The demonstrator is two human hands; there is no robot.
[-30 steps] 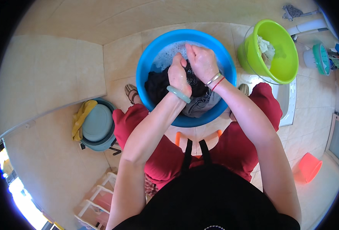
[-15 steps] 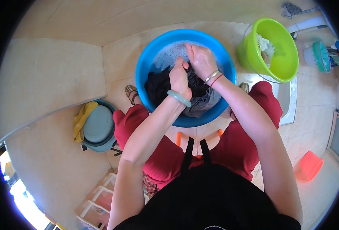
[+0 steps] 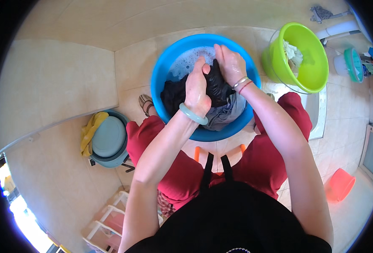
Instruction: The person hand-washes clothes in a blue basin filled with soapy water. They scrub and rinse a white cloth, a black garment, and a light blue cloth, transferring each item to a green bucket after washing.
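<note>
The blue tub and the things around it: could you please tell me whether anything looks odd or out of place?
Nothing stands out much: the suds and black garment are within the blue tub. The yellow cloth, draped over one side of the grey-blue basin at the left, looks slightly untidy.

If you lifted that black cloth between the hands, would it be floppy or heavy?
The black cloth would probably flop, since it bunches in loose folds between the left hand and right hand. It's likely heavy for its size, because it looks shiny and wet. It might feel slippery too, with suds nearby in the blue tub.
</note>
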